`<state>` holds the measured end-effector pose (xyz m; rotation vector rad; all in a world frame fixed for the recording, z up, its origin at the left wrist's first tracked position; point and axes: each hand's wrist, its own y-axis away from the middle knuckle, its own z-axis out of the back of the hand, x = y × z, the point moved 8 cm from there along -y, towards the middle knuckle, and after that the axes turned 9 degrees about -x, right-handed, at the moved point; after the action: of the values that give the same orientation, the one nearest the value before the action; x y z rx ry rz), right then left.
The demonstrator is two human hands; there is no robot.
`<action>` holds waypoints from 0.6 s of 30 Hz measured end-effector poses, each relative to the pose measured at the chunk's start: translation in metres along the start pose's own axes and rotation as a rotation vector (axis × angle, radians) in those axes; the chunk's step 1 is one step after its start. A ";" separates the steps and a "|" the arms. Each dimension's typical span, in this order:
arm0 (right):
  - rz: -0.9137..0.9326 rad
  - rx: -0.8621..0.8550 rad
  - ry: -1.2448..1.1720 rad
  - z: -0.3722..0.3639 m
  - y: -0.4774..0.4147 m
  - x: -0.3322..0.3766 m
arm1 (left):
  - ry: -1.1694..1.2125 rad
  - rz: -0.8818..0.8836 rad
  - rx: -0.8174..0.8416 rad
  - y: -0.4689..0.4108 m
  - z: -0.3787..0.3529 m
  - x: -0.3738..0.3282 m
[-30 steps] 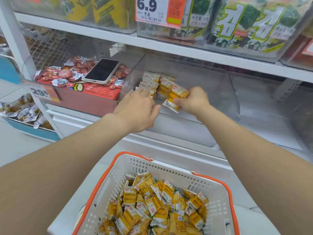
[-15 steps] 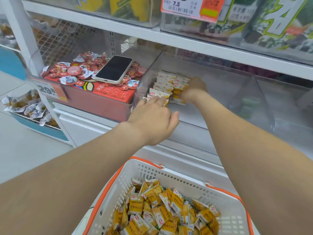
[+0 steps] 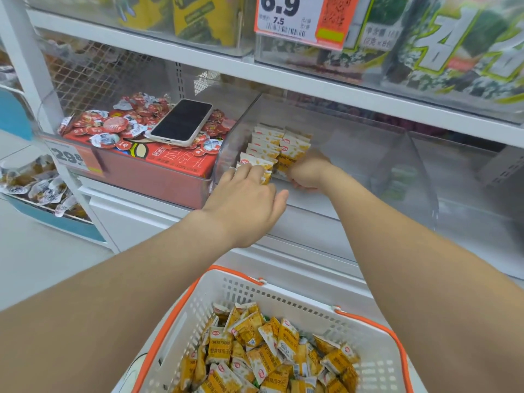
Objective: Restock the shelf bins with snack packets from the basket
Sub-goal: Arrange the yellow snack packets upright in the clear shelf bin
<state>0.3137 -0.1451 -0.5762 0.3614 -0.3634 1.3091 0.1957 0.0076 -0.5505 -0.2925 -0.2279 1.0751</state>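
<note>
Centre | left hand (image 3: 246,199), fingers flat, props packet row (image 3: 262,147) upright | right hand (image 3: 309,173) grips packets (image 3: 290,158) to seat a second row in bin (image 3: 411,171)

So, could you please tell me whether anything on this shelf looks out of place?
Yes: a black-screened smartphone in a pale case lies on the heap of red foil-lidded snack cups, in the bin left of the clear plastic bin receiving yellow-and-white snack packets. It is not stock and could slide off.
</note>
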 end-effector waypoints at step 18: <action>0.436 0.029 0.047 0.028 0.215 -0.022 | 0.325 0.185 0.094 0.035 0.018 -0.034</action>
<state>0.0978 -0.1298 -0.5504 0.2830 -0.3977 1.7476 0.1455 -0.0047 -0.5469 -0.4043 0.1433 1.1989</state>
